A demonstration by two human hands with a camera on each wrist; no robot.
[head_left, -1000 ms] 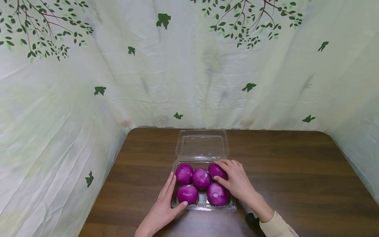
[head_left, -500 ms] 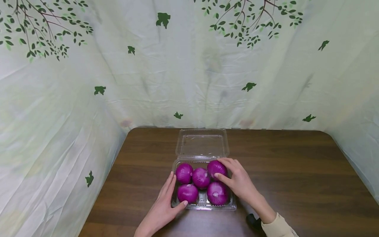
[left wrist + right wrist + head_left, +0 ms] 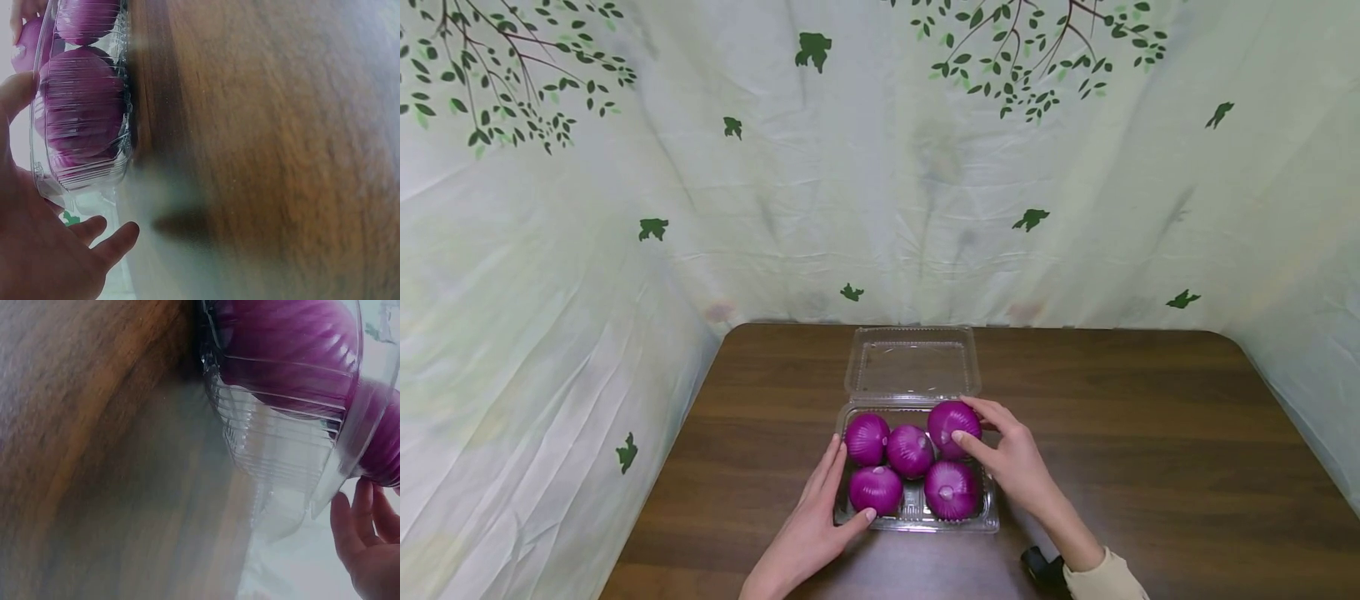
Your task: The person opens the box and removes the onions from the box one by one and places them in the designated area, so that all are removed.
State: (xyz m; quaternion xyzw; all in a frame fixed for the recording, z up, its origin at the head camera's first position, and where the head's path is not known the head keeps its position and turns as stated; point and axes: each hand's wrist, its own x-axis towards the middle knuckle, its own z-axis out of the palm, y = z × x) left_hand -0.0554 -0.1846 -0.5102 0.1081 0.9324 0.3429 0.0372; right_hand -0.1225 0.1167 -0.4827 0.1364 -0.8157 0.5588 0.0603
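In the head view, an open clear plastic clamshell container point(image 3: 925, 527) sits on the table with several red onions in it. My right hand point(image 3: 1017, 460) pinches the back-right onion point(image 3: 953, 427) between thumb and fingers. That onion is above the container's rim in the right wrist view, with my right hand's fingers point(image 3: 340, 519) under it. My left hand point(image 3: 805, 525) rests against the container's front-left corner, fingers straight along its left side and thumb on the front rim. Beside that hand lies the front-left onion point(image 3: 876, 490). The left wrist view shows the thumb point(image 3: 22, 90) touching the rim.
The container's clear lid point(image 3: 913, 365) lies folded back behind it. A black handle-like object point(image 3: 1041, 567) is partly hidden by the right sleeve point(image 3: 1105, 579). A leaf-printed cloth point(image 3: 880, 192) hangs along the brown table's point(image 3: 1150, 433) back edge.
My right hand has raised the back-right onion and shifted slightly to the right with it. My left hand and the container have stayed in place.
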